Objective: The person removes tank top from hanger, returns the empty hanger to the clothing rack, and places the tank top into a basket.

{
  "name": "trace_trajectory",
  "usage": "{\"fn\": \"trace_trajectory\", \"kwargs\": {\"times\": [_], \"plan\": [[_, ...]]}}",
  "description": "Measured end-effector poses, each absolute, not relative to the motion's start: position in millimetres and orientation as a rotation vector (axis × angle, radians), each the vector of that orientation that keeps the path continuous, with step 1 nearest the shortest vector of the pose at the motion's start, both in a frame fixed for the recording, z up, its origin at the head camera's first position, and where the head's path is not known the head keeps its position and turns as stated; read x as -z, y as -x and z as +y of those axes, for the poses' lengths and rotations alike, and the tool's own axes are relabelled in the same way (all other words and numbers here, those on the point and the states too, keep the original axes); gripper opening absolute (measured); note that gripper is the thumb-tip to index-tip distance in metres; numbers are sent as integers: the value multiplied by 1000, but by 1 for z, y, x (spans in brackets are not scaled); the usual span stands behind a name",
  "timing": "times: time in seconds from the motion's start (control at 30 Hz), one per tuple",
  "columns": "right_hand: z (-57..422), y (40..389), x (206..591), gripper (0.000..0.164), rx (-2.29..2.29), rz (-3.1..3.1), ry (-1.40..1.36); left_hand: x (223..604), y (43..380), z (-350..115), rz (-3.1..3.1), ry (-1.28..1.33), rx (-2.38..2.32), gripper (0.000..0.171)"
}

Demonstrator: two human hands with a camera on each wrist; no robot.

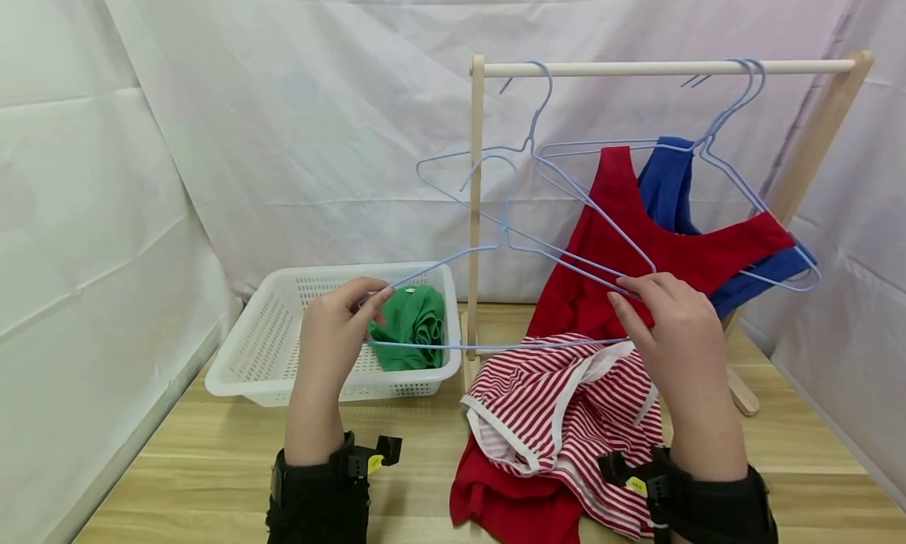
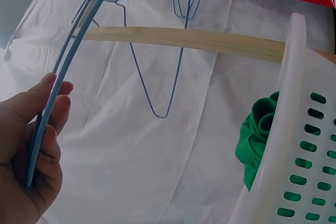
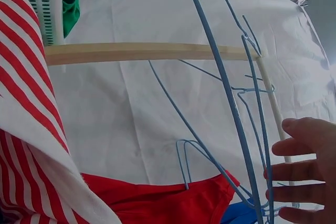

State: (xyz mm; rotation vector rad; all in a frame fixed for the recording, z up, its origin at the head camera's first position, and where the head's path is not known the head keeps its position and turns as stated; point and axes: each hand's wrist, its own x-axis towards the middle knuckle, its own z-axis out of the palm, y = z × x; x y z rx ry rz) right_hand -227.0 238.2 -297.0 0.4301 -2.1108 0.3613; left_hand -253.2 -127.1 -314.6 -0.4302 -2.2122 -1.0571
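Note:
A light-blue wire hanger (image 1: 506,237) is held up in front, its hook pointing upward. My left hand (image 1: 341,324) grips its left end, fingers curled round the wire in the left wrist view. At the other end, my right hand (image 1: 668,324) has its thumb and forefinger beside the wire; in the right wrist view its fingers (image 3: 299,170) are fairly straight, with the tips at the hanger. Below the right hand lies a red-and-white striped garment (image 1: 580,418) with white trim, on top of a red cloth piece (image 1: 510,493).
Behind stands a wooden rack (image 1: 637,68). From it hang an unloaded blue hanger (image 1: 541,108), a red garment (image 1: 637,222) and a blue garment (image 1: 668,178). On the table (image 1: 198,481), a white perforated basket (image 1: 248,371) at left holds a green cloth (image 1: 410,324).

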Motion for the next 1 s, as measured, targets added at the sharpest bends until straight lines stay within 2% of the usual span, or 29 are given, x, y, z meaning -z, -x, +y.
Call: {"fn": "trace_trajectory", "kwargs": {"times": [0.1,0.37,1.0], "plan": [[238,226,297,28,-321,-2113,-447,314,252,-127,-2192,469,1048,17],[240,223,295,19,-328,-2078,-445,311,249,-125,-2161,514,1076,16],[262,214,292,18,-315,-1919,-375,308,246,-125,-2120,569,1237,19]]}}
